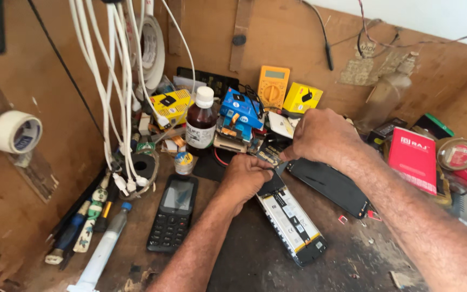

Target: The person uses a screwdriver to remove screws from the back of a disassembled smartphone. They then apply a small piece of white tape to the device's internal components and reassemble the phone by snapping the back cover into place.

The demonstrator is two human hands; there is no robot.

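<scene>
Both hands pinched at top end of opened smartphone w/ exposed white battery (292, 221) on desk (255, 265): left hand (247, 176) nearer, right hand (320, 135) above, phone's long axis running down-right.

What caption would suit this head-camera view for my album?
Both hands, left hand and right hand, work on an opened phone beside a keypad phone.

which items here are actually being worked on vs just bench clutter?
In hand: left hand, right hand, opened phone, detached screen panel.

Lying about: keypad phone, brown bottle, yellow multimeter, white cables, tape roll, red box, screwdrivers.
</scene>
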